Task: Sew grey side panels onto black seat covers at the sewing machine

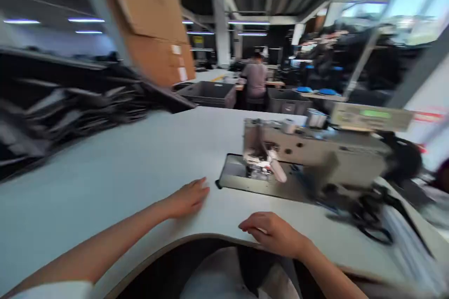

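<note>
My left hand point(191, 198) lies on the white tabletop point(147, 159) with its fingers stretched toward the sewing machine point(315, 152). Nothing shows in it, and it stays a short way left of the machine's metal bed plate point(273, 187). By the curved front edge of the table is my right hand point(271, 233), fingers loosely bent and thumb a little apart, with no visible thing in its grasp. The machine's lit needle area point(259, 166) sits beyond both hands. A light cloth point(217, 273), partly hidden under the table edge, shows near my lap.
Dark folded fabric pieces point(70, 112) are heaped along the table's left side. Black-handled scissors point(375, 224) lie right of the machine, beside blurred white material point(410, 243). Beyond the table stand grey bins point(210, 91), a tall cardboard box point(154, 32) and a seated person point(256, 77).
</note>
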Tool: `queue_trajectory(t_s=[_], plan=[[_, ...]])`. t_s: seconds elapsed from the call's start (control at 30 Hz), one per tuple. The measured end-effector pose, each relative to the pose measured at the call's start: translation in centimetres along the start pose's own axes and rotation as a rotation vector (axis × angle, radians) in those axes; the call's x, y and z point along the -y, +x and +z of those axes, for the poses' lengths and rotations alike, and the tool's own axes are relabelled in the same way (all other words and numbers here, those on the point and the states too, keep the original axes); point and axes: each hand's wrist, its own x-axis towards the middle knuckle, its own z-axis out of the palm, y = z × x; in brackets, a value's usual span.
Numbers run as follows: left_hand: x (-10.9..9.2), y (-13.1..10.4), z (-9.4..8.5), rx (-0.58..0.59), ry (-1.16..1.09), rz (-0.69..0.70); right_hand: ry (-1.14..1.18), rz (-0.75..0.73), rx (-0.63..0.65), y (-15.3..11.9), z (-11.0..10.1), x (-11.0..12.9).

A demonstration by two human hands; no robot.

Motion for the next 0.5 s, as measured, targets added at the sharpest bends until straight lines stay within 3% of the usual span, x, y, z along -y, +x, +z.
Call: queue_trajectory(t_s=[0.1,0.2,0.27,0.37,0.43,0.5], plan=[[10.1,-6.2,1.7,-0.280,-0.097,-0.533,0.049,-0.014,0.113,9.2,3.3,-1.5],[20.4,-15.5,3.0,-0.468,-0.142,-1.088,-0.055,-0.076,0.166,19.0,7.9,-3.3],[25.0,-21.9,4.1,-0.562,-0.153,-1.369,-0.206,-0.082,0.136,24.4,10.8,-3.8],[28.7,-28.5,6.1,-0.676,-0.171,-1.588,-0.373,0.003,0.101,30.2,13.2,-4.0],[29.9,-30.8,6.9,-0.739,-0.198,-1.608,-0.397,0.004,0.136,32.6,13.8,-4.2],[30.7,-32.4,7.0,-0.796,-0.232,-1.536,-0.379,-0.041,0.171,33.9,14.0,-4.8]])
